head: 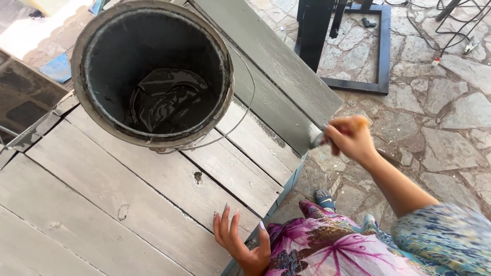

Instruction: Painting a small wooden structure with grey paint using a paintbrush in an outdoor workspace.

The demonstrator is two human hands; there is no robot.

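**Q:** what's closest to you in this shot, and what are your hands doing?

**Me:** nearest thing is my left hand [239, 236], flat on the pale plank tabletop [102, 204] right at its near edge. Fingers [225, 220] are spread a bit and holding nothing, just pressing on the wood. Just past those fingertips there's a small dark knot hole [197, 177] in a board. My flowery dress [327, 245] is right beside that hand, and my sandalled foot [325, 198] pokes out on the stone floor [440, 128] below.

**Q:** and the other hand?

**Me:** right hand [350, 138] is out over the tabletop's edge, fingers curled tight round a paintbrush [318, 138]. The handle is mostly hidden in my grip, so only the bit by the bristles shows, and that end is touching the end of the grey painted board [271, 61]. That board's wet and dark next to the unpainted planks by my left hand.

**Q:** where's the paint?

**Me:** the paint bucket [152, 74] sits on the tabletop well beyond my left fingers, off to the left of the brush hand. Dark grey paint pooled at the bottom, wire handle [240, 115] flopped down toward the brush side. Farthest out, beyond my right hand, a black metal frame [368, 51] stands on the stones with some cables [450, 25].
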